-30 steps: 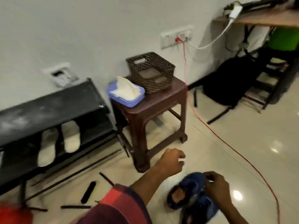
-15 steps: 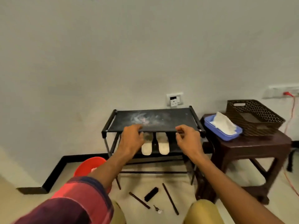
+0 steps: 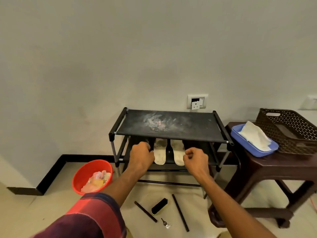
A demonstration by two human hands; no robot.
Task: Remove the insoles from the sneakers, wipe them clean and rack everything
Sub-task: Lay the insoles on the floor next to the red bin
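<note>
- Insoles [image 3: 160,151] lie side by side between left hand [image 3: 141,156] and right hand [image 3: 195,159], long axes pointing away.
- Both hands equally near, fingers curled; any grip, cannot tell.

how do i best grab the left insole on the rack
Pinch the left insole at its near end, coming from the front of the rack. It lies flat, that end at the lower shelf's edge, and the top shelf overhangs the far end.

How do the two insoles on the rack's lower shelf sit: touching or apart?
Apart. The head view shows a dark gap running between the left insole and the right insole.
</note>
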